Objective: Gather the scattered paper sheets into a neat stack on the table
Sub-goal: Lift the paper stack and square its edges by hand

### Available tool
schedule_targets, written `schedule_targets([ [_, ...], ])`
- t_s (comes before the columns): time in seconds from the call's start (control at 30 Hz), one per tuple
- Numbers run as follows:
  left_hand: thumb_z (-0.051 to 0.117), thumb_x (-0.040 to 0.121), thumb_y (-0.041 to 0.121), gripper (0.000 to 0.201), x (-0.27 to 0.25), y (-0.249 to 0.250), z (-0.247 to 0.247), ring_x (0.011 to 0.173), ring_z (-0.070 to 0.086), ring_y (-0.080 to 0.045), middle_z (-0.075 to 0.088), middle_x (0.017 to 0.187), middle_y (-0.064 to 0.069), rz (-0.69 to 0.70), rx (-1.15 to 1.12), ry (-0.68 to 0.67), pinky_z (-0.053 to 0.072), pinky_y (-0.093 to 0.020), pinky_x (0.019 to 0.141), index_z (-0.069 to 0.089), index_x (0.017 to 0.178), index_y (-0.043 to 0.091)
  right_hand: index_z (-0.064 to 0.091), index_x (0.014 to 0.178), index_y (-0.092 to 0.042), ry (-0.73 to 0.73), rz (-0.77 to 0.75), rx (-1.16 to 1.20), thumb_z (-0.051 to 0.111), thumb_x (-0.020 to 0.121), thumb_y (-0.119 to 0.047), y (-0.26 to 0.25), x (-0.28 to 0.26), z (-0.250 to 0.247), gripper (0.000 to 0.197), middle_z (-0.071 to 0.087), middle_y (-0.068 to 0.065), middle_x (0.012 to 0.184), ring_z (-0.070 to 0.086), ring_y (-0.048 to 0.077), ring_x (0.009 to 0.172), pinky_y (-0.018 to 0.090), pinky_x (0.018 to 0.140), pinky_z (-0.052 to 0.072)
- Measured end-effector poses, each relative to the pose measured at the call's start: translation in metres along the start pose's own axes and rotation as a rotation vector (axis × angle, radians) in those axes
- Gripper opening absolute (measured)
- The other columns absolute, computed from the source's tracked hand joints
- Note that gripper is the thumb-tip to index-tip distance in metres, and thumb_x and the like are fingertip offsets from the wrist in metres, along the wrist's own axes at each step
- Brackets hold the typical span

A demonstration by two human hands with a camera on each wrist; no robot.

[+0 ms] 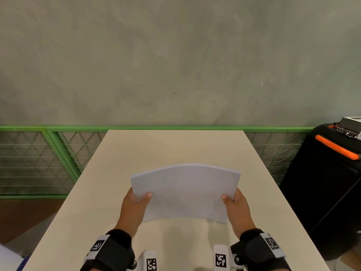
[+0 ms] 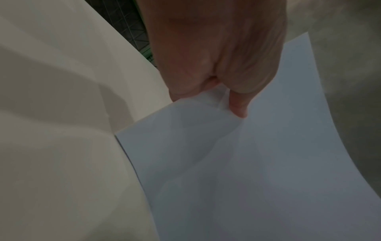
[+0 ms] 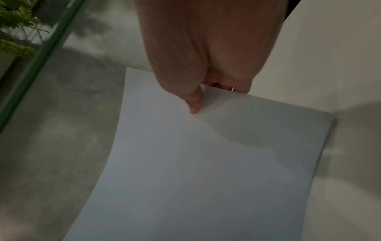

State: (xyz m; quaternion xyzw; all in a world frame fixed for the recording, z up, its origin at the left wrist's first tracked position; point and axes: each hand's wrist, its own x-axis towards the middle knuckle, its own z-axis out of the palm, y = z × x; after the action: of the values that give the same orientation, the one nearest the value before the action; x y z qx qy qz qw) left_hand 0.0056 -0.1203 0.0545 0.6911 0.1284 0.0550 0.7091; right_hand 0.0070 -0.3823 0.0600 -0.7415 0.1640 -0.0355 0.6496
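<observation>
Hands: left hand [image 1: 134, 205], right hand [image 1: 237, 206] pinch paper stack [image 1: 184, 190] side edges, thumbs on top, bowed above table [image 1: 117, 173]

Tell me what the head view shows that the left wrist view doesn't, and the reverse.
Only the head view shows the right hand pinching the opposite side, the stack's bowed top edge, the green fence and the black case. Only the left wrist view shows the left hand's thumb close up, pressed on the top sheet near its corner. Both show the paper stack held by the left hand over the beige table.
</observation>
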Motion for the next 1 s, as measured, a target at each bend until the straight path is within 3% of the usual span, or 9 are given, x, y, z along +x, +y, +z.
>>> schedule_targets([
  [0.17, 0.062, 0.084, 0.004, 0.023, 0.0, 0.005, 0.001, 0.095, 0.06, -0.03, 0.066, 0.095, -0.003, -0.019, 0.018, 0.023, 0.046, -0.034, 0.08, 0.058, 0.106, 0.012, 0.052, 0.114, -0.007, 0.005, 0.007, -0.021, 0.043, 0.09, 0.003, 0.002, 0.0, 0.0, 0.028, 0.059, 0.016, 0.109, 0.054, 0.03, 0.098, 0.032, 0.078, 0.042],
  [0.27, 0.058, 0.086, 0.0, 0.024, -0.006, 0.022, 0.004, 0.085, 0.061, -0.023, 0.065, 0.091, 0.002, 0.029, 0.041, 0.011, 0.047, -0.028, 0.069, 0.057, 0.106, 0.013, 0.05, 0.106, -0.012, 0.05, 0.003, -0.001, 0.046, 0.088, 0.003, -0.003, 0.001, -0.003, 0.024, 0.06, 0.013, 0.103, 0.057, 0.034, 0.101, 0.03, 0.07, 0.045],
  [0.43, 0.061, 0.083, 0.003, 0.031, -0.013, 0.07, 0.006, 0.08, 0.06, -0.015, 0.065, 0.086, 0.006, 0.206, 0.236, -0.044, 0.046, -0.026, 0.067, 0.057, 0.082, 0.034, 0.03, 0.14, -0.015, 0.23, -0.221, -0.215, 0.061, 0.083, -0.006, -0.037, -0.001, -0.009, 0.066, 0.039, 0.011, 0.141, 0.036, 0.026, 0.131, 0.043, 0.111, 0.03],
  [0.57, 0.059, 0.085, 0.006, 0.011, -0.014, 0.103, 0.011, 0.076, 0.056, -0.021, 0.065, 0.085, -0.008, 0.317, 0.422, -0.075, 0.04, -0.028, 0.066, 0.059, 0.084, 0.018, 0.025, 0.145, -0.016, 0.144, -0.595, -0.566, 0.056, 0.081, -0.027, -0.075, -0.014, 0.004, 0.072, 0.023, 0.008, 0.154, 0.013, 0.018, 0.14, 0.045, 0.115, 0.014],
  [0.7, 0.054, 0.087, 0.004, 0.005, -0.022, 0.118, 0.023, 0.072, 0.052, -0.016, 0.06, 0.08, -0.015, 0.459, 0.563, -0.128, 0.034, -0.021, 0.059, 0.058, 0.085, 0.001, 0.048, 0.128, -0.018, -0.127, -0.576, -0.717, 0.041, 0.089, -0.03, -0.095, -0.024, 0.022, 0.042, 0.057, 0.003, 0.124, 0.046, 0.021, 0.115, 0.038, 0.109, 0.025],
  [0.77, 0.054, 0.087, 0.004, 0.007, -0.025, 0.119, 0.026, 0.077, 0.053, -0.023, 0.062, 0.079, -0.014, 0.518, 0.602, -0.102, 0.035, -0.024, 0.062, 0.059, 0.084, 0.001, 0.053, 0.106, -0.014, -0.113, -0.565, -0.706, 0.045, 0.092, -0.02, -0.101, -0.025, 0.025, 0.017, 0.055, 0.002, 0.095, 0.046, 0.02, 0.09, 0.035, 0.088, 0.039],
  [0.83, 0.055, 0.085, 0.011, 0.009, -0.027, 0.117, 0.028, 0.079, 0.051, -0.022, 0.064, 0.082, -0.006, 0.585, 0.613, -0.031, 0.039, -0.029, 0.071, 0.062, 0.087, 0.006, 0.046, 0.089, -0.016, -0.083, -0.594, -0.678, 0.047, 0.091, -0.014, -0.101, -0.024, 0.026, 0.003, 0.047, -0.003, 0.08, 0.044, 0.022, 0.082, 0.031, 0.074, 0.032],
  [0.9, 0.055, 0.078, 0.026, 0.031, -0.027, 0.111, 0.029, 0.099, 0.047, -0.019, 0.06, 0.105, 0.003, 0.632, 0.624, 0.087, 0.038, -0.039, 0.094, 0.061, 0.107, 0.013, 0.04, 0.082, -0.019, -0.065, -0.596, -0.62, 0.049, 0.089, -0.011, -0.097, -0.024, 0.026, 0.013, 0.042, -0.01, 0.068, 0.043, 0.023, 0.078, 0.03, 0.071, 0.027],
  [1.0, 0.069, 0.068, 0.038, 0.09, -0.028, 0.105, 0.027, 0.141, 0.012, -0.012, 0.02, 0.154, -0.001, 0.495, 0.499, 0.296, 0.014, -0.041, 0.115, 0.023, 0.144, 0.023, 0.04, 0.076, -0.019, -0.057, -0.56, -0.439, 0.046, 0.082, -0.021, -0.095, -0.026, 0.022, 0.008, 0.043, -0.012, 0.066, 0.046, 0.026, 0.073, 0.032, 0.061, 0.031],
])
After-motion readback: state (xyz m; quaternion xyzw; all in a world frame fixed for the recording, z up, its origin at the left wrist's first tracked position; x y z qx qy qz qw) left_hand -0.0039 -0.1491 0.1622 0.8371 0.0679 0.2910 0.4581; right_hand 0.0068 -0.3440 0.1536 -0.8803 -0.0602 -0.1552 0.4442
